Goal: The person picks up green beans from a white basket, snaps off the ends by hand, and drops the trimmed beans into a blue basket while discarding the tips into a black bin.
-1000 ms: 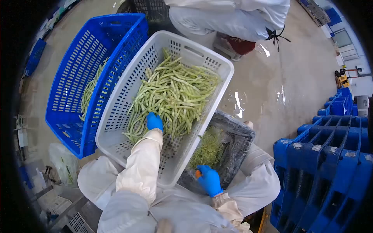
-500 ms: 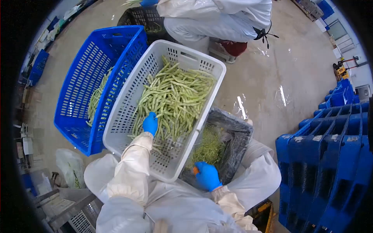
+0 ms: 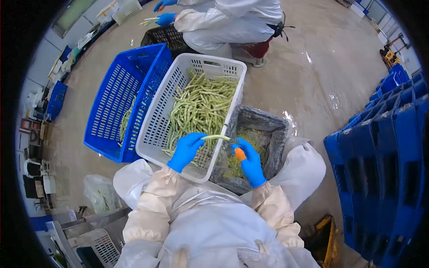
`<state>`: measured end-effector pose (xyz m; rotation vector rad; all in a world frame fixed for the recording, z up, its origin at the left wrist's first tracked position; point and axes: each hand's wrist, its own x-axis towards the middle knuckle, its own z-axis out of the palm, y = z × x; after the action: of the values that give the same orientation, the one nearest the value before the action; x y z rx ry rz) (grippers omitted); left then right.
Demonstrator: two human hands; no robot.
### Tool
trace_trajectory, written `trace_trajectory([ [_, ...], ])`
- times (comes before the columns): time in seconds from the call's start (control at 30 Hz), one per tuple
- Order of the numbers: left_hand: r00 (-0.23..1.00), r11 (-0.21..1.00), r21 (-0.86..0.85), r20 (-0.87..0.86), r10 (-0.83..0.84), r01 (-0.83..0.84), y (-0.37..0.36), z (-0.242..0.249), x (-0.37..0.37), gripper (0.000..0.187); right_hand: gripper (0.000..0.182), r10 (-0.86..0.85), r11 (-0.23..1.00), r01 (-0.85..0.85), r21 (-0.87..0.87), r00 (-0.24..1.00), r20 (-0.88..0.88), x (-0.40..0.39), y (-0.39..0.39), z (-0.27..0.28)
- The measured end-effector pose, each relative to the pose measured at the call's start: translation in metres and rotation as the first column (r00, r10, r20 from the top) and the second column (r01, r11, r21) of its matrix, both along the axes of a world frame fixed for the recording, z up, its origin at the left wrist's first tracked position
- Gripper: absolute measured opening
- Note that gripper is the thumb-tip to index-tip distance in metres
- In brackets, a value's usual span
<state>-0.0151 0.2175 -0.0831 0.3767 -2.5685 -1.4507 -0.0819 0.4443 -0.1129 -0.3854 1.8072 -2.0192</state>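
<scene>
Head-worn camera looks steeply down, close over the lap and crates.

We find no legible text, label, brand, number or sign. We checked the white crate [image 3: 157, 117], the blue crate [image 3: 117, 96] touching its left side, the dark lined bin [image 3: 272, 138] at its right, and the blue pallets [image 3: 384, 161] further right: all surfaces read blank, or too blurred to tell.

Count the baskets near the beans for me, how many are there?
4. A white basket full of green beans, a blue basket left of it, a dark lined bin right of it, and a black basket by the other person. More may be hidden.
</scene>
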Motion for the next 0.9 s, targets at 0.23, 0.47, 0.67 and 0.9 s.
trace_trajectory([
  [0.23, 0.993, 0.985, -0.146, -0.051, -0.105, 0.096, 0.028, 0.005, 0.017, 0.022, 0.027, 0.184, 0.969, -0.152, -0.194, 0.969, 0.162, 0.006, 0.019, 0.007],
  [0.47, 0.985, 0.140, 0.990, -0.049, 0.166, 0.026, 0.040, 0.004, 0.007, 0.028, 0.025, 0.267, 0.950, -0.234, -0.205, 0.951, 0.153, 0.017, 0.013, 0.004],
  [0.67, 0.957, 0.072, 0.995, -0.081, 0.278, 0.064, 0.044, -0.021, 0.002, 0.026, 0.026, 0.356, 0.928, -0.342, -0.149, 0.931, 0.079, 0.025, 0.010, 0.006],
  [0.9, 0.948, 0.121, 0.990, -0.103, 0.301, 0.069, 0.067, -0.021, 0.002, 0.025, 0.018, 0.329, 0.938, -0.306, -0.162, 0.933, 0.144, 0.028, 0.004, -0.005],
])
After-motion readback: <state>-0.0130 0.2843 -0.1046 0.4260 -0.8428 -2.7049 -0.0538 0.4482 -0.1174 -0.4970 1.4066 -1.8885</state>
